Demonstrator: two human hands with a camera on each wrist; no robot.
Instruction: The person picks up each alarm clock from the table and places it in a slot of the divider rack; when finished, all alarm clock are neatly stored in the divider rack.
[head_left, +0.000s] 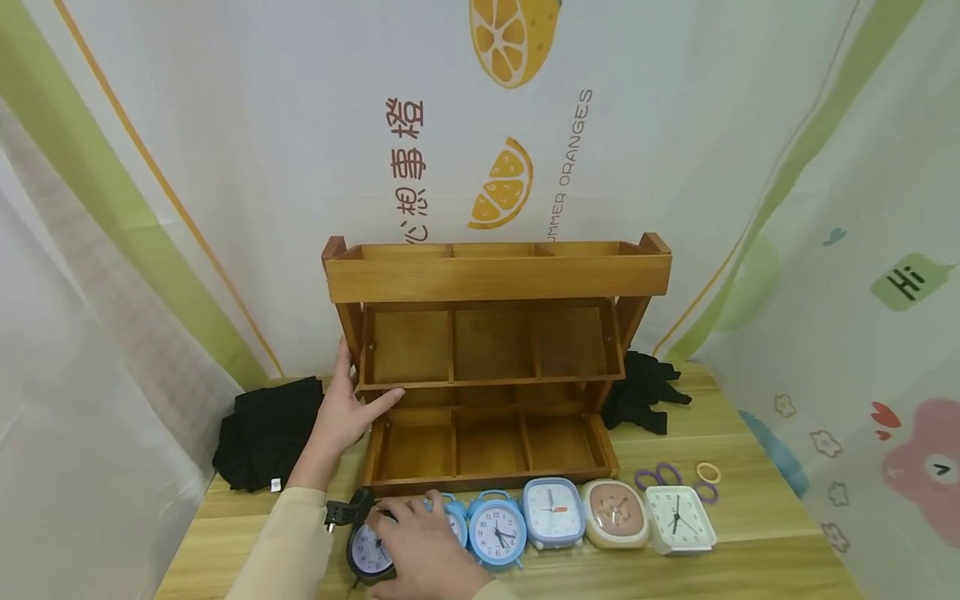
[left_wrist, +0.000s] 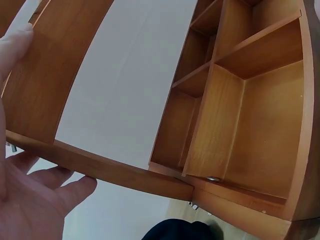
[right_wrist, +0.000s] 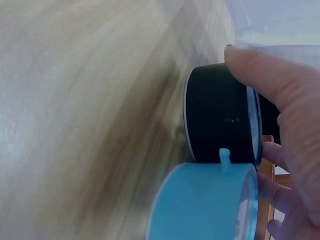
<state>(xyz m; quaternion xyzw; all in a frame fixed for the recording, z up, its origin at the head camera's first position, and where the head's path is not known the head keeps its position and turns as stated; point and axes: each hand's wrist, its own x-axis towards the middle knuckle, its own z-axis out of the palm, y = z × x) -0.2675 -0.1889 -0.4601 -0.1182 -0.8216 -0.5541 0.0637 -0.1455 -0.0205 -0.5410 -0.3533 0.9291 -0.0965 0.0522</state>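
A wooden tiered organizer (head_left: pixel 498 279) with divided trays stands at the table's back. My left hand (head_left: pixel 348 417) grips its left side, thumb in front of the middle tray's lower corner; in the left wrist view the fingers (left_wrist: pixel 75 192) lie along the outside of a wooden side strut (left_wrist: pixel 120 175). Low at the front, my right hand (head_left: pixel 423 542) holds a black round alarm clock (head_left: pixel 369 550), its thumb (right_wrist: pixel 250 67) on the rim and fingers in front of the face. Partly behind this hand is a blue twin-bell alarm clock (right_wrist: pixel 200 200), right beside the black one.
Rightward stand another blue twin-bell clock (head_left: pixel 497 531), a blue-white square clock (head_left: pixel 553 510), a cream clock (head_left: pixel 615 512) and a white square clock (head_left: pixel 678 518). Purple and yellow rings (head_left: pixel 708 473) lie behind. Black cloths (head_left: pixel 270 429) flank the organizer; printed curtains (head_left: pixel 300 125) surround the table.
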